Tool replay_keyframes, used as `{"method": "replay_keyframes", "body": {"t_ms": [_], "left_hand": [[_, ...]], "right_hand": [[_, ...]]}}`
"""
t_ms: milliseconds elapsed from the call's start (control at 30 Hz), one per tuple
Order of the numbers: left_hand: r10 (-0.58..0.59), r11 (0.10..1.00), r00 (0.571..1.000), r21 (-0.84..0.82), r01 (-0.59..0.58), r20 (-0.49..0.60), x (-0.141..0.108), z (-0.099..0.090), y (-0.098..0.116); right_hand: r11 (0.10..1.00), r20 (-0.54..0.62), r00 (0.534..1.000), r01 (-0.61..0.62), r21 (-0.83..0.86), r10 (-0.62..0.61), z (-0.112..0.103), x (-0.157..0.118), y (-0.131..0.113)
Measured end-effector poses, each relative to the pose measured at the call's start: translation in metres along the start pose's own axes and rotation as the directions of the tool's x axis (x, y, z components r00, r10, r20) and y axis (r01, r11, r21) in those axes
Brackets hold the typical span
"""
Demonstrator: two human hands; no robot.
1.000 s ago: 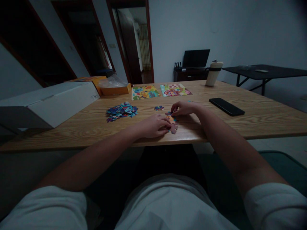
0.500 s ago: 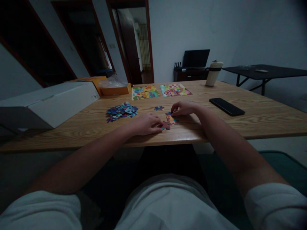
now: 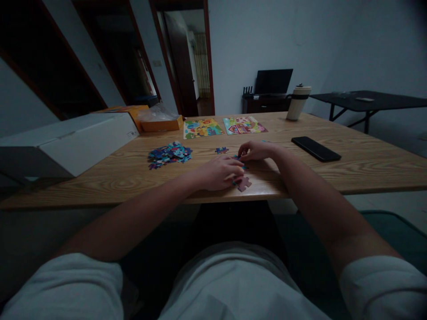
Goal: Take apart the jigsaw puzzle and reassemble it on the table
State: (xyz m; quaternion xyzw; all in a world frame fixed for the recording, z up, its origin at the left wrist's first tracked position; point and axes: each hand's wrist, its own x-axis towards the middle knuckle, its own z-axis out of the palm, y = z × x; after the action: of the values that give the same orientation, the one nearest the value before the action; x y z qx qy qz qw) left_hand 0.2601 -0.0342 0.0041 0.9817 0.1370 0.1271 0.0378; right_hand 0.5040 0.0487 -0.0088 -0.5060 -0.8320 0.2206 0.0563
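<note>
Between the thumb and fingers of my left hand is a reddish-brown puzzle piece, close to the table's front edge. My right hand has its fingers bent and pinched at the far edge of a small group of puzzle pieces. Most of that group is hidden behind my left fingers. Just beyond my hands lies a loose blue and brown puzzle piece. A heap of puzzle pieces, mostly blue, is to the left.
Two colourful picture sheets lie farther back on the wooden table. A white box and an orange tray with clear plastic stand at left. To the right are a black phone and a cream tumbler.
My left hand has moved right with the brown piece, which is now turned and below the small group. My left fingers now cover much of that group. My right hand stays in place.
</note>
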Motion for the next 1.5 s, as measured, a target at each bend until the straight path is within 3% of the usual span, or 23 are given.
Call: {"method": "replay_keyframes", "body": {"t_ms": [167,267,500,800,967,1200,1367,1500], "left_hand": [[-0.234,0.966,0.972,0.108,0.234,-0.013,-0.006,0.006,0.012],[-0.301,0.945,0.954,0.128,0.3,-0.015,-0.009,0.008,0.025],[-0.214,0.975,0.976,0.065,0.213,0.025,-0.009,0.017,0.036],[-0.236,0.971,0.971,-0.036,0.236,-0.022,-0.012,0.015,0.04],[-0.287,0.958,0.952,-0.04,0.284,-0.108,-0.026,-0.001,0.027],[-0.4,0.913,0.916,0.095,0.397,0.01,-0.07,-0.018,-0.004],[-0.444,0.896,0.893,0.066,0.44,0.07,-0.107,-0.034,-0.024],[-0.53,0.848,0.843,0.035,0.529,0.095,-0.128,-0.05,-0.042]], "right_hand": [[1.0,-0.011,1.0,-0.008,-0.005,0.008,0.0,0.001,-0.001],[0.999,-0.012,1.0,-0.029,-0.015,0.029,0.0,0.001,-0.002],[1.0,-0.014,1.0,-0.02,-0.007,0.02,0.0,-0.001,-0.004],[0.998,-0.026,0.999,-0.046,-0.036,0.045,-0.001,-0.001,-0.005],[0.999,-0.029,0.999,-0.036,-0.029,0.035,0.0,-0.001,-0.005],[0.998,-0.008,0.998,-0.055,-0.022,0.055,0.002,-0.002,-0.002],[0.999,-0.005,0.999,-0.034,-0.027,0.034,0.003,-0.001,0.003],[1.0,-0.016,1.0,-0.018,-0.018,0.018,0.003,0.0,0.006]]}}
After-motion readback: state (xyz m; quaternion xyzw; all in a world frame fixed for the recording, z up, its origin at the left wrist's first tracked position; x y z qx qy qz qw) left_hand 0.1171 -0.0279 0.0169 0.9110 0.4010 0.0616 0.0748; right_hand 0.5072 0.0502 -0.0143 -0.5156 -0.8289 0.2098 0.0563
